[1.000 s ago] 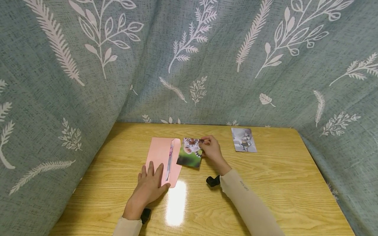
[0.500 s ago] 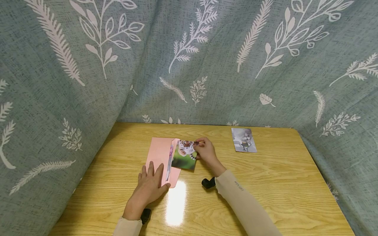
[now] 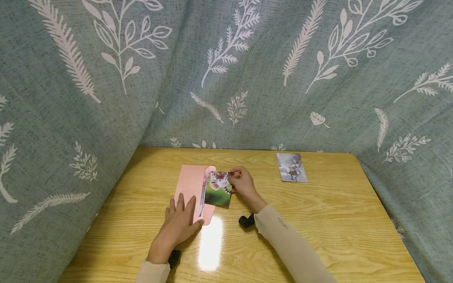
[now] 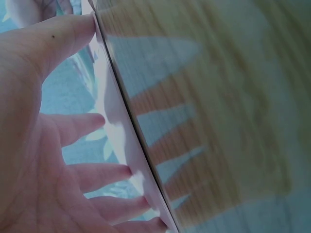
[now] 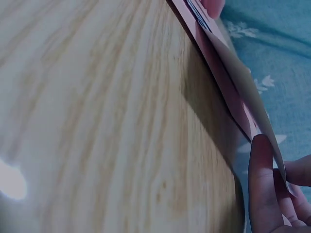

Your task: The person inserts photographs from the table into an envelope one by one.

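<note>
A pink envelope (image 3: 189,181) lies on the table with its flap unfolded to the right, and a picture card (image 3: 203,195) shows inside its mouth. My left hand (image 3: 180,222) rests on the envelope's lower part, fingers spread and straight; the left wrist view shows the fingertips (image 4: 92,124) touching the pink paper. By its right edge, my right hand (image 3: 244,184) pinches a tiger photo (image 3: 218,192) between thumb and fingers. The photo's left edge is at the envelope's mouth, above the flap. In the right wrist view the photo (image 5: 243,82) tilts slightly over the pink flap.
Another photo (image 3: 292,168), grey with a chair and flowers, lies at the back right of the wooden table (image 3: 329,220). A green leaf-patterned curtain (image 3: 219,78) hangs around the back and sides. Black wrist cameras (image 3: 246,221) sit under both wrists.
My right hand has moved left and slightly toward me, bringing the tiger photo from over the flap's edge up to the envelope's mouth. The left hand has stayed in place.
</note>
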Demonstrator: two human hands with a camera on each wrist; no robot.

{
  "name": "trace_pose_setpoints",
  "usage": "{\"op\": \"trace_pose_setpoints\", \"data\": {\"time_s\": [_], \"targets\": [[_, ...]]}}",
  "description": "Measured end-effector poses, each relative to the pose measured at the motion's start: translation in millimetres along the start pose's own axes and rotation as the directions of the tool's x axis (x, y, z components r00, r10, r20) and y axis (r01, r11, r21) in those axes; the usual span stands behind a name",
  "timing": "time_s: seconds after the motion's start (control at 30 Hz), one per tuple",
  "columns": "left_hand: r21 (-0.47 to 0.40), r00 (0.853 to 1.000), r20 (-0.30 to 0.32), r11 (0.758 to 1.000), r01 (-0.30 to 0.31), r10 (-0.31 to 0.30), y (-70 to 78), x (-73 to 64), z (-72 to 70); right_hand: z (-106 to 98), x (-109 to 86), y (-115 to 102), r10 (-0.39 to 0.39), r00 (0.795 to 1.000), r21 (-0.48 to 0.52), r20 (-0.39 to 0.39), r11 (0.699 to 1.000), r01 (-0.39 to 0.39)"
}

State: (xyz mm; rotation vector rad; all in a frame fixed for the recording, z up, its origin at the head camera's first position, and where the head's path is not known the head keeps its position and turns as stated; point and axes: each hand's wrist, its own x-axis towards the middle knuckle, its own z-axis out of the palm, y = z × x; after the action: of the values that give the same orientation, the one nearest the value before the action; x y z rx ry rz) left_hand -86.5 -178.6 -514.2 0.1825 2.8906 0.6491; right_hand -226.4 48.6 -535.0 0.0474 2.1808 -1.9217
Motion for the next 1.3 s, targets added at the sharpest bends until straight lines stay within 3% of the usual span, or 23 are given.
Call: {"op": "trace_pose_setpoints", "data": {"time_s": [0.47, 1.3], "targets": [[0.005, 1.000, -0.019, 1.000, -0.009, 0.009, -2.6, 1.0, 2.2, 19, 0.0, -3, 0.001, 1.000, 0.016, 0.031, 1.000, -0.002], [0.015, 1.000, -0.025, 1.000, -0.008, 0.008, -2.8, 1.6, 3.0, 47, 3.0, -7, -0.012, 1.000, -0.049, 0.014, 0.999, 0.013]]}}
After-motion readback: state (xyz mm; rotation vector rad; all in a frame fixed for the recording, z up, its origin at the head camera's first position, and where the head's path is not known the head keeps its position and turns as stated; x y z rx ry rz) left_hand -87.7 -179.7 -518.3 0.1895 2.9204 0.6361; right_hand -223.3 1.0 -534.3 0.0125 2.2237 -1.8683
